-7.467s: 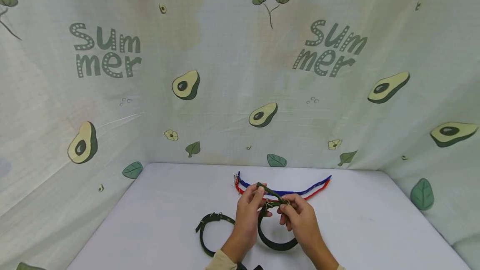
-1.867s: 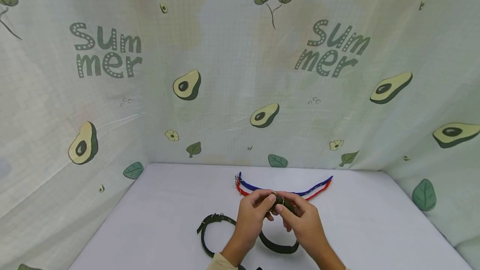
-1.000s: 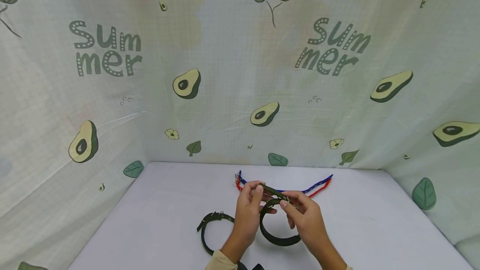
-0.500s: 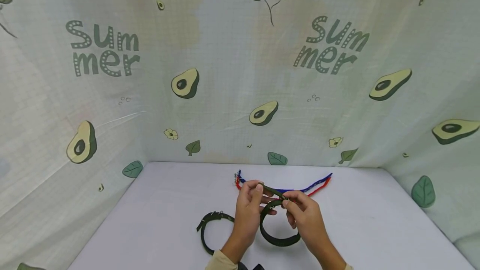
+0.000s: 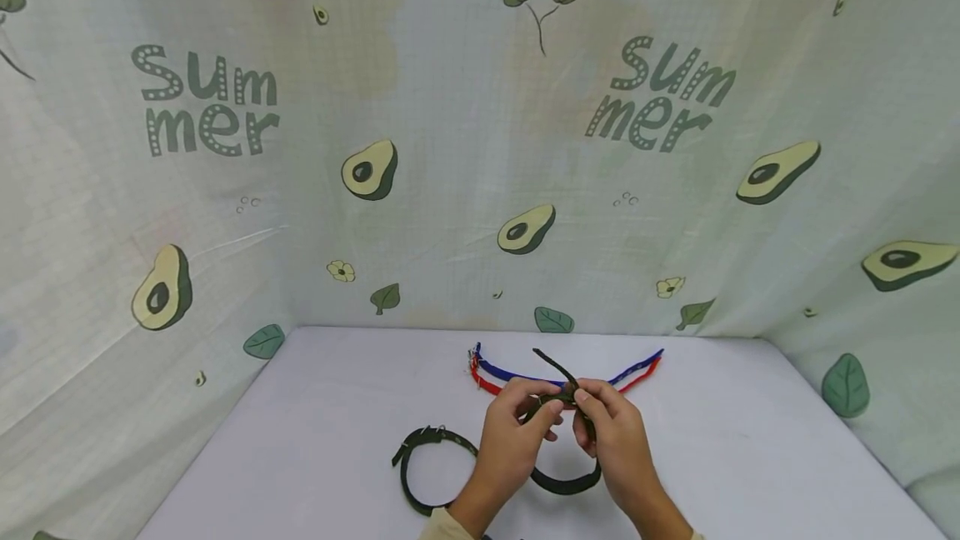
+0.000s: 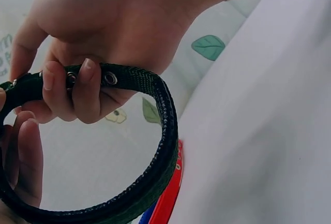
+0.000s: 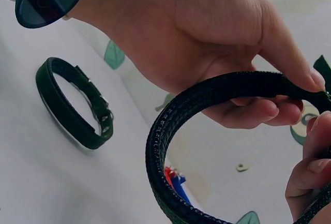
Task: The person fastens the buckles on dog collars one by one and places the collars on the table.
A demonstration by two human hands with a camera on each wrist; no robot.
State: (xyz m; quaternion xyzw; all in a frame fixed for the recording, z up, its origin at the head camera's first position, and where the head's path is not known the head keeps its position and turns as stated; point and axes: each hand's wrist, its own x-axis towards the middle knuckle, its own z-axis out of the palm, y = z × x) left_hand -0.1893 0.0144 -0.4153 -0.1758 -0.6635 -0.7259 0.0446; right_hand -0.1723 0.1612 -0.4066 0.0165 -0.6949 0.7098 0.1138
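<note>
Held collar [image 5: 566, 487]: dark green loop, raised over table [image 5: 300, 440] between both hands; tail [image 5: 553, 362] sticks up past fingers.
Left hand [image 5: 512, 437]: fingers curled round eyeleted stretch.
Right hand [image 5: 617, 437]: thumb and fingers pinching band at the tail's base.
Step in hand: likely working the strap ends; fastening or undoing, can't tell.
Next move calls for: probably steady left hold, right guiding tail.
Second collar [image 5: 426, 436]: looped on table, left of held one.
Red collar [image 5: 483, 385], blue collar [image 5: 498, 373]: behind hands.

The dark green webbing collar [image 5: 566, 486] was held above the counter [image 5: 750, 457] in a rounded loop, metal eyelets [image 6: 110, 78] showing, its loose strap end [image 5: 551, 359] angled toward the far left.
</note>
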